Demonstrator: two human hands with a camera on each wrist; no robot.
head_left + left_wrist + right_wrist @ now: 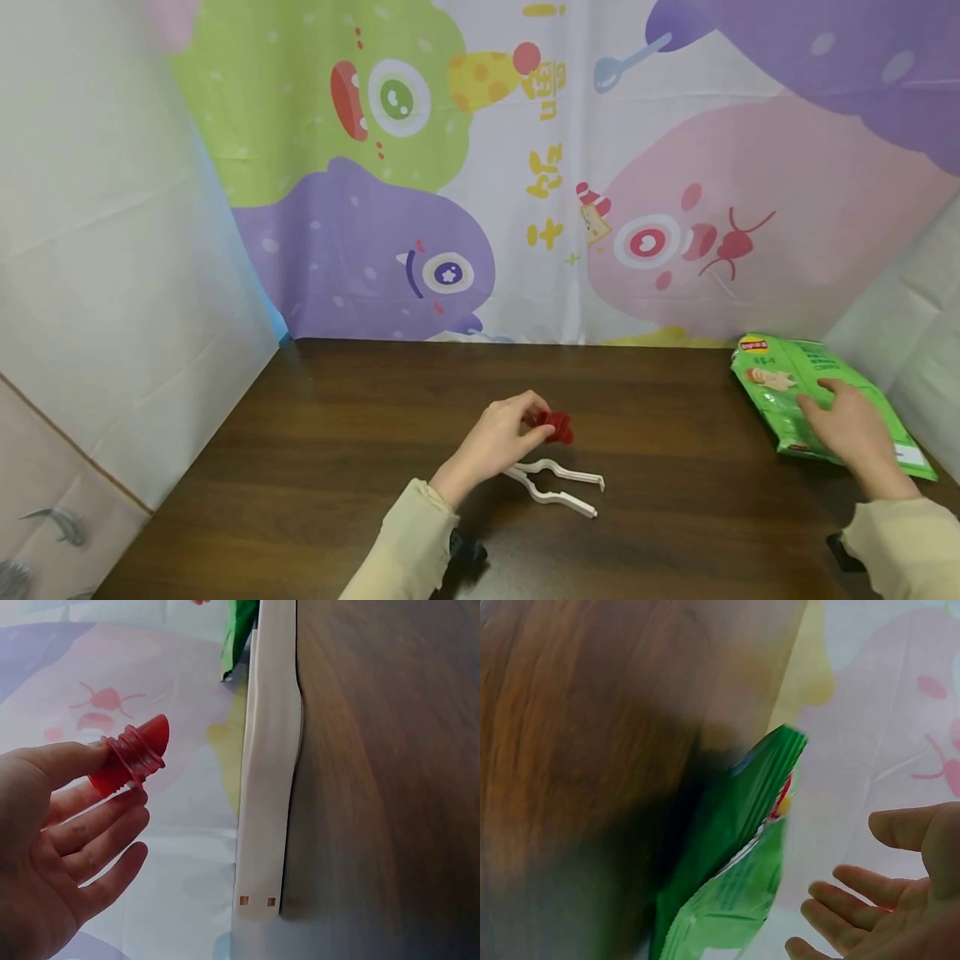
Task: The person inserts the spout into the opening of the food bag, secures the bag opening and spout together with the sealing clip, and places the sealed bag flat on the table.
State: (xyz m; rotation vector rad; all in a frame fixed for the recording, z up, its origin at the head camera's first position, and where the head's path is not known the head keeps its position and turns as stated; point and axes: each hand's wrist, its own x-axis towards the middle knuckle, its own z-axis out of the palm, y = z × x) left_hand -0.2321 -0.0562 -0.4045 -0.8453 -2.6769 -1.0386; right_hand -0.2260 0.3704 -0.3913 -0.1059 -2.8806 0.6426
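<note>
Between thumb and fingers, my left hand pinches a small red plastic piece with ridges round it and a slanted tip. It is held above the table, near a white hinged bag clip that lies spread in a V. In the left wrist view the clip runs lengthwise beside that hand. My right hand is over a green snack bag at the right. The right wrist view shows its fingers loosely spread and apart from the bag, holding nothing.
The dark wooden table meets a cartoon-printed cloth at its back edge. Pale cloth hangs along the left side, and more white cloth stands at the right behind the bag.
</note>
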